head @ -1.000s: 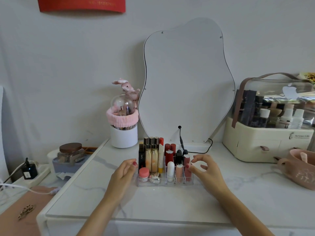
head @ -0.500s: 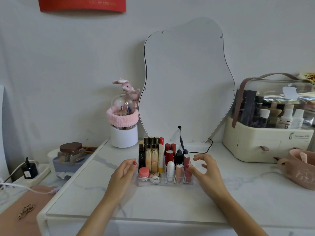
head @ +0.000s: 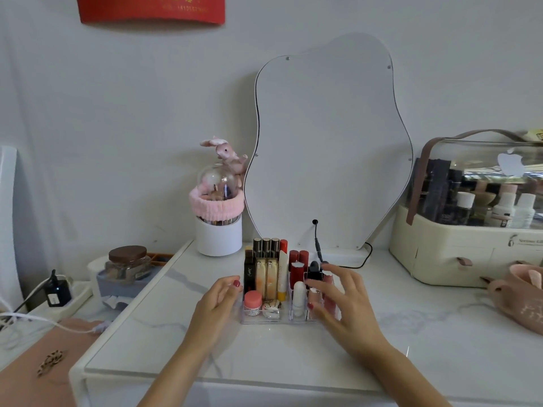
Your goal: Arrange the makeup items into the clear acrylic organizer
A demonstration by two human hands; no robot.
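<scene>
The clear acrylic organizer (head: 258,318) stands on the white marble tabletop (head: 264,353), filled with makeup: tall gold-capped tubes (head: 266,248) at the back, red lipsticks (head: 298,259), a white stick (head: 298,298), a small pink jar (head: 253,301) and a silvery item (head: 271,306) in front. My left hand (head: 217,309) rests against the organizer's left side, fingers curved and holding nothing. My right hand (head: 342,304) is at the organizer's right end, fingers spread over the rightmost lipsticks; it hides part of them.
A wavy mirror (head: 326,142) leans on the wall behind, with a black cable (head: 317,242) in front. A white brush cup with pink band (head: 219,227) stands at left, a cream cosmetics case (head: 470,230) and pink pouch (head: 523,298) at right. A jar (head: 127,261) sits off-table left.
My right hand has moved left, closer over the right end of the organizer, fingers more spread. My left hand has stayed in place.
</scene>
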